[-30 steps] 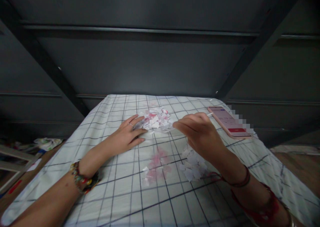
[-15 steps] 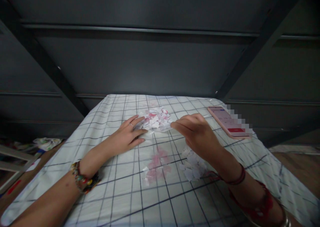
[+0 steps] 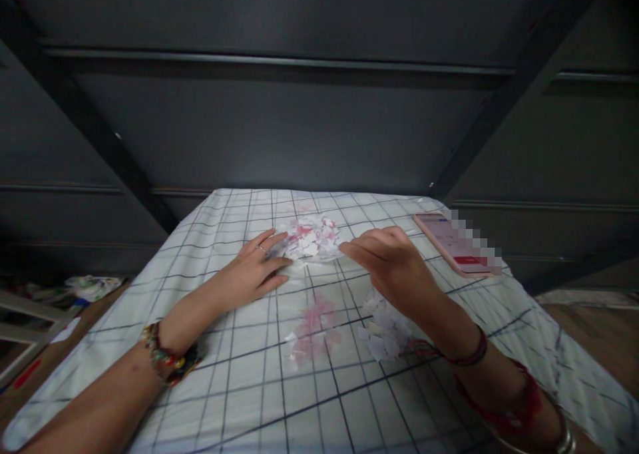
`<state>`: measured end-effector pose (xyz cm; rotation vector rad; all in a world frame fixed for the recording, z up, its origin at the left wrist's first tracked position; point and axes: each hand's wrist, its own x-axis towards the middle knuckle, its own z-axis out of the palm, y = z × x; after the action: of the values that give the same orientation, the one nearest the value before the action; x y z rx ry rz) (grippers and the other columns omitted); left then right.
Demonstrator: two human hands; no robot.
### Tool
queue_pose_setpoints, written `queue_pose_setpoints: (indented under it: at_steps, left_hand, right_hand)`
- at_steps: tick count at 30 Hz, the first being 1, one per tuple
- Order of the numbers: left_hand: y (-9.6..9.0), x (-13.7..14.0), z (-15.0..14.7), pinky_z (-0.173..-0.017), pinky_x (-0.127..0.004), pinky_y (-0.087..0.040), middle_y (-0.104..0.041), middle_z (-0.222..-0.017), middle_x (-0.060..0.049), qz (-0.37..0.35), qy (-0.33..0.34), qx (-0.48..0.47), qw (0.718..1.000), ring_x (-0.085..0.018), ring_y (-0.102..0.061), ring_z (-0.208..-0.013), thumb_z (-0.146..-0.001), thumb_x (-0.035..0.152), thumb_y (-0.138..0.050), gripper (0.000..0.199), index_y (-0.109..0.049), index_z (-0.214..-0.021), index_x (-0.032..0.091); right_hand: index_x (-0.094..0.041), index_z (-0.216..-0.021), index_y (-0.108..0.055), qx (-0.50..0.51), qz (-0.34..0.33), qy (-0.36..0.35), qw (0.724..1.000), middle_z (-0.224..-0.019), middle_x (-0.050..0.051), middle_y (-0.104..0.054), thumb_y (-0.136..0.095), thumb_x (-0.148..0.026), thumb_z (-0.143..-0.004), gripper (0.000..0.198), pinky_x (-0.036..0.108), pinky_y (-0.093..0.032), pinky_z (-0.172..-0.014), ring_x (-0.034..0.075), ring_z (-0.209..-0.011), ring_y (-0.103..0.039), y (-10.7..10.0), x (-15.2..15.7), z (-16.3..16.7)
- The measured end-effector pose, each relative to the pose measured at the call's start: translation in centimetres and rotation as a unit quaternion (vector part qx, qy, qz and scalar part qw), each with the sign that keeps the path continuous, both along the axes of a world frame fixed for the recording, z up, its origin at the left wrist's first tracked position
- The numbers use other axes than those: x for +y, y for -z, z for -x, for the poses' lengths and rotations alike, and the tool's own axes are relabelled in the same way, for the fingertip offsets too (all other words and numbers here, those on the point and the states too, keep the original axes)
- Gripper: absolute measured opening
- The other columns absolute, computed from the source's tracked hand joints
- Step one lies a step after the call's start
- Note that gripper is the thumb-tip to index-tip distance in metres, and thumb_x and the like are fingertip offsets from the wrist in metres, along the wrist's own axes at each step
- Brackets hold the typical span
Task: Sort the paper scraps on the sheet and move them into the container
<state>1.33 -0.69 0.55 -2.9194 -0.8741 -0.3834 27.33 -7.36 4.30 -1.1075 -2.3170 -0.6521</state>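
Note:
A heap of small white and pink paper scraps (image 3: 312, 236) lies toward the far side of the checked cloth. My left hand (image 3: 254, 267) rests at the heap's left edge, fingers spread, with a ring on one finger. On the right side of the heap, my right hand (image 3: 392, 261) has its fingertips pinched together; whatever is between them is too small to make out. Nearer me is a loose patch of pink translucent pieces (image 3: 314, 331). A second pile, of white scraps (image 3: 384, 331), sits below my right hand, partly covered by it.
A phone in a pink case (image 3: 454, 244) lies at the right of the checked cloth (image 3: 239, 387). Dark metal panels (image 3: 299, 128) rise behind the far edge. At the lower left stands a pale slatted frame (image 3: 24, 334) beside floor clutter.
Almost nothing differs. Both hands keep their places and poses, and the piles look the same; the view has shifted very slightly.

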Motion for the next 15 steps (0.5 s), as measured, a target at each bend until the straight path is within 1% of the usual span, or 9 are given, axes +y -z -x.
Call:
queue_pose_setpoints:
  at_steps: [2, 5, 9, 12, 15]
  left_hand:
    - [-0.1, -0.1, 0.0, -0.105, -0.052, -0.027, -0.033, -0.141, -0.01, 0.001, -0.003, 0.001, 1.0, -0.032, -0.022, -0.132, -0.091, 0.034, -0.047, 0.029, -0.062, -0.11, 0.019]
    - [-0.2, -0.1, 0.1, -0.106, -0.051, -0.027, -0.032, -0.141, -0.011, 0.003, -0.003, 0.003, 1.0, -0.033, -0.021, -0.132, -0.091, 0.034, -0.046, 0.029, -0.061, -0.111, 0.018]
    - [0.1, -0.1, 0.0, -0.105, -0.052, -0.027, -0.03, -0.142, -0.01, 0.001, 0.01, -0.007, 1.0, -0.032, -0.02, -0.133, -0.091, 0.034, -0.046, 0.032, -0.057, -0.117, 0.02]
    - [0.5, 0.0, -0.1, -0.105, -0.053, -0.026, -0.029, -0.143, -0.011, 0.002, 0.024, -0.012, 1.0, -0.033, -0.02, -0.133, -0.092, 0.036, -0.045, 0.036, -0.053, -0.123, 0.021]
    - [0.7, -0.1, -0.3, -0.106, -0.053, -0.025, -0.027, -0.145, -0.009, 0.009, 0.034, -0.01, 0.999, -0.033, -0.02, -0.133, -0.092, 0.037, -0.044, 0.035, -0.054, -0.123, 0.023]
  right_hand:
    - [-0.019, -0.089, -0.059, -0.002, 0.006, -0.004, 1.0, -0.076, -0.001, -0.065, -0.035, 0.002, -0.082, 0.033, 0.03, -0.033, -0.067, 0.014, -0.07, -0.051, -0.1, -0.1, 0.0]
    - [-0.019, -0.084, -0.059, 0.009, -0.009, -0.01, 1.0, -0.074, -0.001, -0.064, -0.035, 0.002, -0.081, 0.032, 0.03, -0.032, -0.067, 0.014, -0.068, -0.05, -0.4, -0.2, -0.3]
    - [-0.019, -0.081, -0.059, 0.02, -0.024, -0.01, 0.999, -0.072, -0.001, -0.063, -0.033, 0.006, -0.076, 0.036, 0.03, -0.032, -0.067, 0.014, -0.067, -0.05, -0.7, -0.4, -0.6]
    - [-0.019, -0.08, -0.059, 0.007, -0.004, -0.011, 1.0, -0.071, -0.002, -0.063, -0.032, 0.009, -0.072, 0.039, 0.03, -0.032, -0.067, 0.014, -0.068, -0.05, -0.9, -0.5, -0.7]
    - [-0.02, -0.079, -0.06, -0.005, 0.02, 0.003, 1.0, -0.072, -0.002, -0.063, -0.033, 0.01, -0.069, 0.041, 0.03, -0.032, -0.068, 0.014, -0.069, -0.05, -1.1, -0.6, -0.9]
